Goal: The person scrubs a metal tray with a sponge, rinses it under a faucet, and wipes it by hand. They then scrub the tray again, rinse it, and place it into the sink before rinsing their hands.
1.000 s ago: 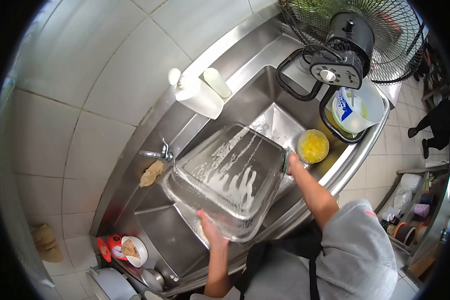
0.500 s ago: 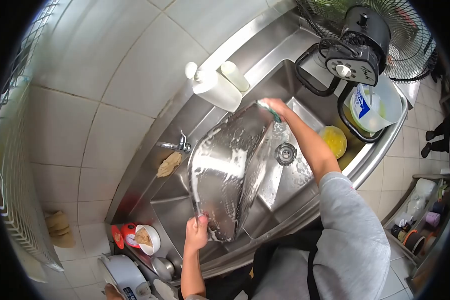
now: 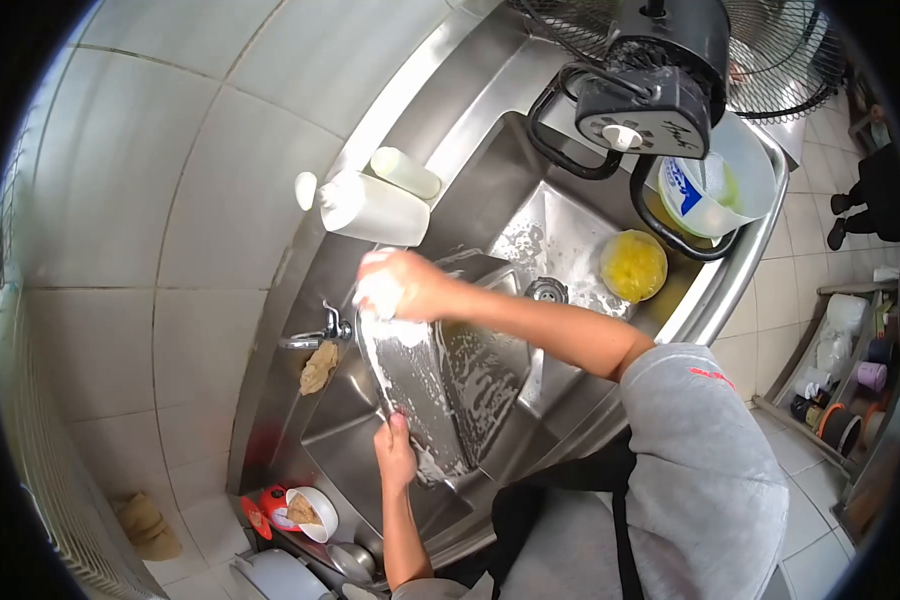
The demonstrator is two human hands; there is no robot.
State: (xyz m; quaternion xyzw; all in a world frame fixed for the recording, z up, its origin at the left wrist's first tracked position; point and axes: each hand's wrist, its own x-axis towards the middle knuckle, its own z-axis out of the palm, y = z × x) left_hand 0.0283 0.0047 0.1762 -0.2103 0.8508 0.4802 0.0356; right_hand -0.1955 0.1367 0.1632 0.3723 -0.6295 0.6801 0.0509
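Note:
A deep metal pan (image 3: 410, 377), streaked with white suds, is held tilted over the steel sink (image 3: 342, 440). My left hand (image 3: 397, 462) is closed on its near left rim, thumb on top. Bent over the pan's far left edge, my right hand (image 3: 402, 285) is closed, smeared by motion and covered in foam. The green scouring pad seen in it earlier is hidden now. Close to that hand, a white bottle (image 3: 378, 208) and a pale container (image 3: 406, 172) lie along the sink's back ledge.
A faucet (image 3: 325, 328) and a beige cloth (image 3: 319, 367) are left of the pan. A yellow bowl (image 3: 634, 266) sits at the sink's right end. Beyond it stand a black fan (image 3: 650, 100) and a translucent bucket (image 3: 740, 180). A white bowl (image 3: 315, 512) is at lower left.
My right hand has swept from the pan's far right corner leftward to its far left edge. The pan has tilted differently, and my left hand still grips its rim. The view has shifted.

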